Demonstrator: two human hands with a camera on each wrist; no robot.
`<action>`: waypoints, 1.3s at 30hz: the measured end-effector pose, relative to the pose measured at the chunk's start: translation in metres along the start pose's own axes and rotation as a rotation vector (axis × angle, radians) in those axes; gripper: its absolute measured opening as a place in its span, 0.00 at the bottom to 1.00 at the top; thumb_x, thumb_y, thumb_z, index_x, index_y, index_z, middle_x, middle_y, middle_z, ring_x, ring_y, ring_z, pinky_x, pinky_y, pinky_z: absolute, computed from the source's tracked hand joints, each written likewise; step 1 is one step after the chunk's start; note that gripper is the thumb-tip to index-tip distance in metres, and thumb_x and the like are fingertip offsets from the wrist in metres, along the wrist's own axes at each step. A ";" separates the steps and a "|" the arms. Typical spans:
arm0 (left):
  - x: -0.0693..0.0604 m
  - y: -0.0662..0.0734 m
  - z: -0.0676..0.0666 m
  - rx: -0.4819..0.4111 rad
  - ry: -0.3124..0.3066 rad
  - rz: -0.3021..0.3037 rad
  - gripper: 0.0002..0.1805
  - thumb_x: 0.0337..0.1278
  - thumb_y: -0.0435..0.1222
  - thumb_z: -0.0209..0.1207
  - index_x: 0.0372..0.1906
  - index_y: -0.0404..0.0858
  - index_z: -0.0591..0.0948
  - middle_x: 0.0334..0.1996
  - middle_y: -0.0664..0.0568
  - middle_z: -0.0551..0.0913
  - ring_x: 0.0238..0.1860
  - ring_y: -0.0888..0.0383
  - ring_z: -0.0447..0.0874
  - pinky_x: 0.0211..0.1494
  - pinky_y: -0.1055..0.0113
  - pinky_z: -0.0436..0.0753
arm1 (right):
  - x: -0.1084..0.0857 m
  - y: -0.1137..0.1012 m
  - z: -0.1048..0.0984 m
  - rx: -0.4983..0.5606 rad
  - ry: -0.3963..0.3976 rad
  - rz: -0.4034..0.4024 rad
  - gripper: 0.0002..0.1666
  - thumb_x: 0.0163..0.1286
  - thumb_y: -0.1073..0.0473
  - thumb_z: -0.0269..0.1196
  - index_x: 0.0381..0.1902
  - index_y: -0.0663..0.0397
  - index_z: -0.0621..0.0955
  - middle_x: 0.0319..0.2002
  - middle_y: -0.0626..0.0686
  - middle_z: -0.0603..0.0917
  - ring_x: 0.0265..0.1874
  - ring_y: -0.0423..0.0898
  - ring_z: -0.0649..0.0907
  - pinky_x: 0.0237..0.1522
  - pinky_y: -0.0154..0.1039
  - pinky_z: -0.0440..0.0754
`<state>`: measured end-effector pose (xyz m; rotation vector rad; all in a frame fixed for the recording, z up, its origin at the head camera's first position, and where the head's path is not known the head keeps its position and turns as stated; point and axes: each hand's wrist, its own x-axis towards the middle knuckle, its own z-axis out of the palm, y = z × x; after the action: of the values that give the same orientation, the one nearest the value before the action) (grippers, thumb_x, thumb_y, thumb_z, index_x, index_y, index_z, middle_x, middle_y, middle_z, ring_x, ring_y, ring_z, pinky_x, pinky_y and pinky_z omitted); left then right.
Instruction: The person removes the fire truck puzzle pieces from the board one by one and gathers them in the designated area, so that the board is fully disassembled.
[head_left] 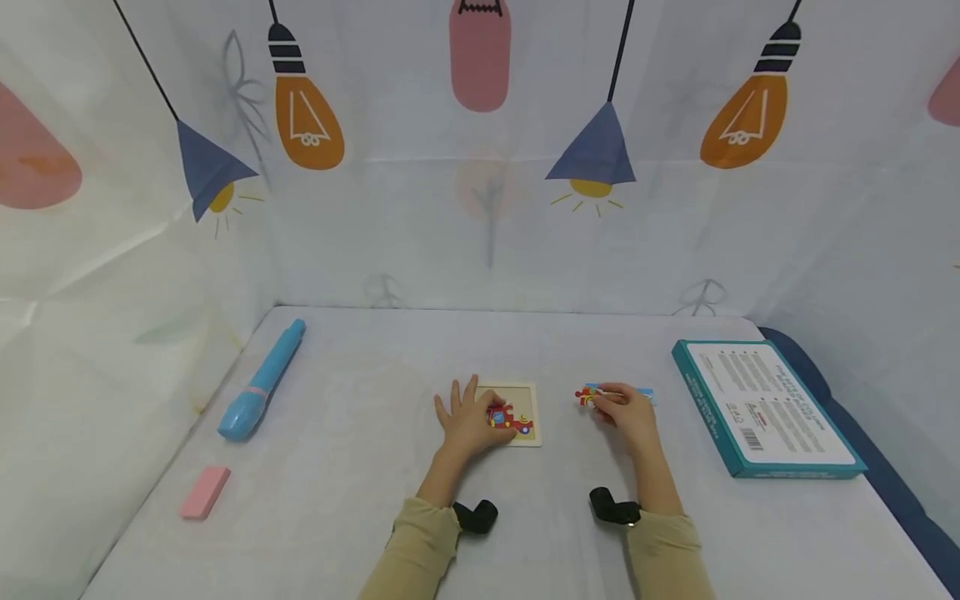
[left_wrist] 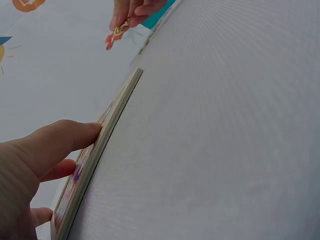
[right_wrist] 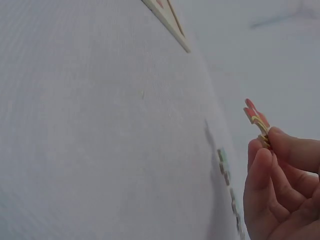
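Note:
A small wooden puzzle board (head_left: 525, 438) lies on the table, with red picture pieces (head_left: 501, 417) of a vehicle set in its lower part. My left hand (head_left: 470, 425) touches it from above, thumb and index finger on the pieces and the other fingers spread. In the left wrist view, the thumb tip meets the board (left_wrist: 107, 129) near its edge. To the right, my right hand (head_left: 630, 417) pinches a red and yellow puzzle piece (right_wrist: 257, 118) between thumb and fingertips, above the table. Blue puzzle pieces (head_left: 647, 393) lie partly hidden behind that hand.
A teal and white box (head_left: 772, 404) lies at the table's right side. On the left are a blue microphone-shaped object (head_left: 262, 379) and a pink block (head_left: 205, 492). Patterned white cloth (head_left: 480, 233) hangs around the table.

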<state>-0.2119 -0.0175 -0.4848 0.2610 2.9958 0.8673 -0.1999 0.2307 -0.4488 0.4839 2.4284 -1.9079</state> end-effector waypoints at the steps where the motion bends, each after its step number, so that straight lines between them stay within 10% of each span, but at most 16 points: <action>1: 0.000 0.000 0.000 0.000 0.002 -0.001 0.22 0.33 0.54 0.70 0.38 0.52 0.79 0.69 0.43 0.58 0.70 0.36 0.43 0.63 0.33 0.36 | 0.000 0.000 -0.002 0.005 0.004 0.008 0.22 0.65 0.63 0.59 0.55 0.70 0.72 0.33 0.50 0.83 0.26 0.35 0.81 0.30 0.28 0.80; 39: -0.003 0.002 -0.002 -0.022 -0.010 -0.006 0.22 0.36 0.54 0.69 0.39 0.52 0.78 0.69 0.43 0.56 0.70 0.37 0.41 0.63 0.34 0.35 | -0.008 0.025 -0.049 -0.170 0.211 0.179 0.25 0.65 0.60 0.58 0.59 0.61 0.71 0.45 0.63 0.78 0.28 0.42 0.78 0.23 0.22 0.72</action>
<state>-0.2086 -0.0173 -0.4825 0.2552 2.9743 0.8946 -0.1777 0.2806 -0.4583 0.8996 2.5408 -1.6387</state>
